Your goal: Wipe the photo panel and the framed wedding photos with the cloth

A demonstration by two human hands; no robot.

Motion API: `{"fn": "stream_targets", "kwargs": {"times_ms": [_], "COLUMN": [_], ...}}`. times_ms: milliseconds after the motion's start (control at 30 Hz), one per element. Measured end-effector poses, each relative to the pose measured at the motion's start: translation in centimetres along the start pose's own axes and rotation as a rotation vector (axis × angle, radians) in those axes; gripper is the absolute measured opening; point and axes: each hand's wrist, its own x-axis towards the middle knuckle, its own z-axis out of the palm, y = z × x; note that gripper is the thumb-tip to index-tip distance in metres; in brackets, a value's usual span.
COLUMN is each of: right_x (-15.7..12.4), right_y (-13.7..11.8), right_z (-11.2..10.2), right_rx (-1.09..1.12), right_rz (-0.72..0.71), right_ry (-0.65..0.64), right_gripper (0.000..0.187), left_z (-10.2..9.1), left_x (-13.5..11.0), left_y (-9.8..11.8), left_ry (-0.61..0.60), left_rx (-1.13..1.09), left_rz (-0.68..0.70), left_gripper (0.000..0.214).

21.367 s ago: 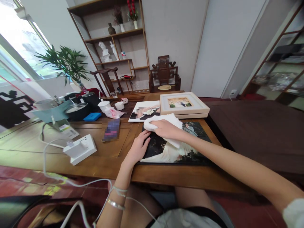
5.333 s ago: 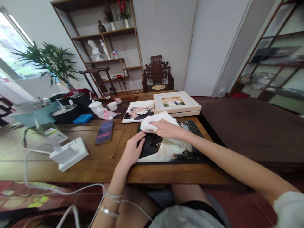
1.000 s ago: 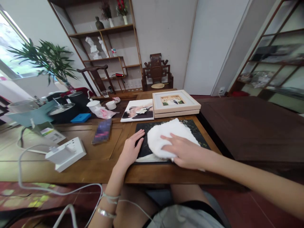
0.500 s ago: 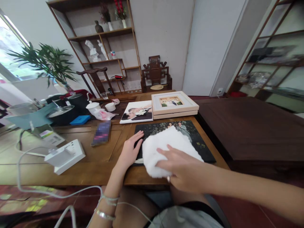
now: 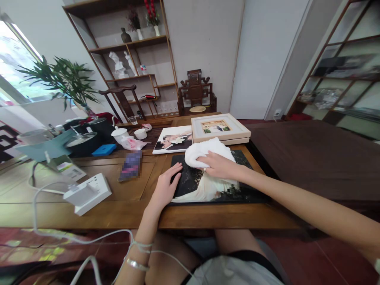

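Note:
A dark photo panel [image 5: 190,186] lies flat near the front edge of the wooden table, with the pale fabric of a dress printed on its lower part. My right hand [image 5: 218,164] grips a white cloth [image 5: 208,150] and presses it on the panel's upper part, hiding the picture there. Resting on the panel's left edge is my left hand [image 5: 166,184], fingers stretched out and holding nothing.
Behind the panel lie a white-edged photo print [image 5: 172,139] and stacked pale frames [image 5: 221,128]. To the left are a phone [image 5: 130,165], a white power strip [image 5: 92,194] with cables, a blue box [image 5: 103,149] and a white teapot [image 5: 119,135].
My right hand has moved the white cloth away from me, from the panel's lower part to its upper part, uncovering the printed dress. My left hand stays on the left edge.

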Motion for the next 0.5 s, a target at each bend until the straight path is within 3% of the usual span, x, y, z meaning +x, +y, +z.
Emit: {"fn": "stream_targets", "kwargs": {"times_ms": [100, 333, 400, 500], "right_x": [-1.5, -8.2, -8.9, -7.8], "right_y": [-1.8, -8.4, -8.8, -7.5], "right_z": [-0.1, -0.8, -1.1, -1.0], "right_rx": [-0.001, 0.151, 0.197, 0.181], "right_rz": [-0.027, -0.18, -0.172, -0.112], "right_ry": [-0.029, -0.217, -0.247, -0.187], "right_gripper": [0.046, 0.035, 0.037, 0.038], "left_z": [0.0, 0.1, 0.2, 0.2], "left_x": [0.0, 0.0, 0.0, 0.0], "left_y": [0.0, -0.1, -0.1, -0.1], "left_ry": [-0.006, -0.006, -0.001, 0.0], "left_rx": [-0.003, 0.005, 0.006, 0.014], "left_rz": [0.002, 0.0, 0.004, 0.004], "left_gripper": [0.034, 0.034, 0.035, 0.035]}}
